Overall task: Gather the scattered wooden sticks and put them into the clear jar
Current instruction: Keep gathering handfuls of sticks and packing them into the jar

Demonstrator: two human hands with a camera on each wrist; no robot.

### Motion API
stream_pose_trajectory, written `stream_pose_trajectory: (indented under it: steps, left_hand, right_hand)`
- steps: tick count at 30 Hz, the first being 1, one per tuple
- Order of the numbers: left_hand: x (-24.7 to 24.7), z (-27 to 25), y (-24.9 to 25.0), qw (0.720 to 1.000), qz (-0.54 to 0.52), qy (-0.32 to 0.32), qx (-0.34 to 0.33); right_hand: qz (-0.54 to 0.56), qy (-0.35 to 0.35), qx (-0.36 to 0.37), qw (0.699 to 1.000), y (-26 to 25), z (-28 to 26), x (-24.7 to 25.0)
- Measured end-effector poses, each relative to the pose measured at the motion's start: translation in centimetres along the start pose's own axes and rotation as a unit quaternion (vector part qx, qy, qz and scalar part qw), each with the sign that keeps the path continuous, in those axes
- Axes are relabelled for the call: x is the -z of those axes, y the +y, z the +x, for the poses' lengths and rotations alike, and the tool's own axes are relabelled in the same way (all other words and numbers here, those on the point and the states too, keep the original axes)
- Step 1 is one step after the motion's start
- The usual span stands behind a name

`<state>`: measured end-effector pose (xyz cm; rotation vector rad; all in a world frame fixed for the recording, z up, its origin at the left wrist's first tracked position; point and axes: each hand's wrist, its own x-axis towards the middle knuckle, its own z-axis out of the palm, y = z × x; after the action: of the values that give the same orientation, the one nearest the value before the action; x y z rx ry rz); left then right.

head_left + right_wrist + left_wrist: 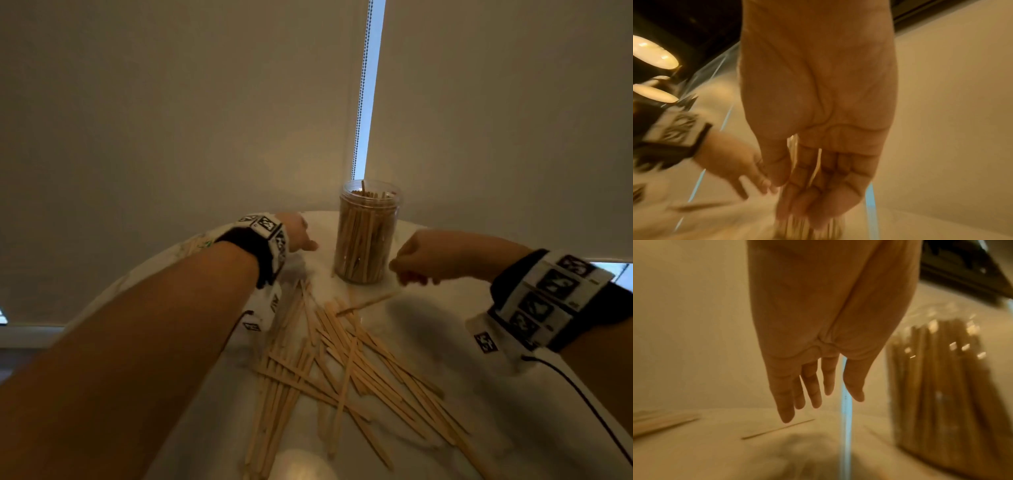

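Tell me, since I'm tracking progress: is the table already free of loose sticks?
No, a heap of wooden sticks lies crisscrossed on the table, in front of the jar.

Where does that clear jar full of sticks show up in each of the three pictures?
Head view: clear jar stands upright at centre, between the two hands.
Left wrist view: blurred at the right edge.
Right wrist view: only its bottom part shows, at bottom centre behind the fingers.
Shared landmark: the bright blue window strip.
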<state>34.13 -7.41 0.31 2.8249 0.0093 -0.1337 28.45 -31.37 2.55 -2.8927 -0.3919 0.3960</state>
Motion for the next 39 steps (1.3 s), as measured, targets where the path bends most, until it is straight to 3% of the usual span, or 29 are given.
stream_pose_trajectory:
  steps: [4, 8, 11, 21, 24, 27, 29, 31, 34, 37, 39]
  left_hand:
    - [-0.4, 1.2, -2.3, 0.992, 0.120, -0.021, 0.015]
    - [-2.2, 2.7, -1.8, 0.987, 0.134, -0.088, 0.002]
    - [-3.5, 3.3, 0.2, 0.981, 0.120, -0.143, -0.045]
    - [-3.6, 2.0, 2.3, 0.974, 0.199, -0.074, -0.076]
    - [-3.1, 3.0, 0.4, 0.958, 0.267, -0.087, -0.061]
    - [-3.8, 8.6, -4.4, 0.947, 0.304, -0.103, 0.006]
    - [-2.6, 8.2, -4.9, 0.955, 0.280, -0.089, 0.042]
    - [-0.5, 3.8, -3.1, 0.965, 0.257, -0.051, 0.029]
    - [-0.2, 3.7, -3.1, 0.975, 0.215, -0.011, 0.048]
    - [-1.2, 4.4, -3.1, 0.976, 0.210, -0.051, 0.032]
    - [-1.5, 4.2, -2.7, 0.975, 0.212, -0.066, -0.020]
  right_hand:
    - [-0.051, -0.057, 0.108, 0.991, -1.4, 0.5, -3.6]
    - [-0.137, -0.081, 0.151, 0.976, -2.5, 1.5, -5.3]
    - [-0.186, -0.069, 0.174, 0.965, -2.8, 1.7, -5.9]
    - [-0.191, -0.066, 0.150, 0.968, -2.9, -0.5, -5.9]
    - [-0.158, -0.046, 0.142, 0.976, -2.5, -1.0, -6.0]
    - [-0.115, -0.028, 0.127, 0.985, -2.2, -1.5, -6.2]
    - [-0.106, -0.031, 0.119, 0.987, -2.2, -2.2, -6.1]
    - [-0.105, -0.035, 0.117, 0.987, -2.1, -2.9, -6.0]
    - [-0.097, -0.049, 0.104, 0.989, -1.6, -3.9, -5.9]
    - [-0.082, -0.074, 0.096, 0.989, -1.0, -4.8, -5.7]
    - [-0.084, -0.078, 0.095, 0.989, -0.7, -5.3, -5.8]
